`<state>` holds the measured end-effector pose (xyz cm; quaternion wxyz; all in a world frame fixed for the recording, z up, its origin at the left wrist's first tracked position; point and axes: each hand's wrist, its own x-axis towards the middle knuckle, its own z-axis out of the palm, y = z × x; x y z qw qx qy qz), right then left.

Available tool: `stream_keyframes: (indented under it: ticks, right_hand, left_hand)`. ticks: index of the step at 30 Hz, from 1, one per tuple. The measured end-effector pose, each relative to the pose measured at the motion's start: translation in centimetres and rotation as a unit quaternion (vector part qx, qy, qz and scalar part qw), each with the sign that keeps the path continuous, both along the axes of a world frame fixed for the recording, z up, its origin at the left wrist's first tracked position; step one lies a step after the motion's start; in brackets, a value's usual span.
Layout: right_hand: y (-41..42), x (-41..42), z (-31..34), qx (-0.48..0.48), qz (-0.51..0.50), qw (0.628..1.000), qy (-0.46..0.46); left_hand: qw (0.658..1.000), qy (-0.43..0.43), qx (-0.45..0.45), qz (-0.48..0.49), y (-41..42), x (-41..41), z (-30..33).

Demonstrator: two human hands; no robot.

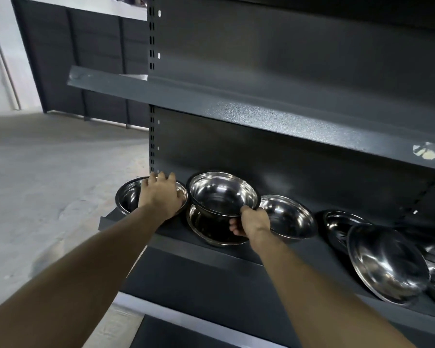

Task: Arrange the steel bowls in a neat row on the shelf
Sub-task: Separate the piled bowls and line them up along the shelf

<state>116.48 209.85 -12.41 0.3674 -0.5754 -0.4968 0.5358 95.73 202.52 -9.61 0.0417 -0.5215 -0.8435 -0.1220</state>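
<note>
Beneath the left hand point(160, 194), the end bowl point(128, 197), half hidden.

Both arms outstretched, left hand point(160, 194) draped palm-down, right hand point(251, 221) gripping

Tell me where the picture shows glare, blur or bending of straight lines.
Head view: bright glare spots inside the raised bowl that the right hand holds; the big bowl near the right edge looks smeared; the upper shelf edge slants and bows, as wide-angle lenses do.
</note>
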Motion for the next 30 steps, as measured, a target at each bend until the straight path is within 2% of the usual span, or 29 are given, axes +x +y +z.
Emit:
stream_keyframes:
  ticks: [24, 30]
  right_hand:
    - [-0.5, 2.7, -2.4, -0.021, 0.054, 0.993, -0.102]
    - [-0.5, 3.0, -2.2, -0.007, 0.047, 0.984, -0.174]
  left_hand:
    - [0.997, 0.015, -0.019, -0.067, 0.9, 2.6, -1.2]
    - [0.997, 0.017, -0.025, -0.076, 1.4, 2.7, -1.2]
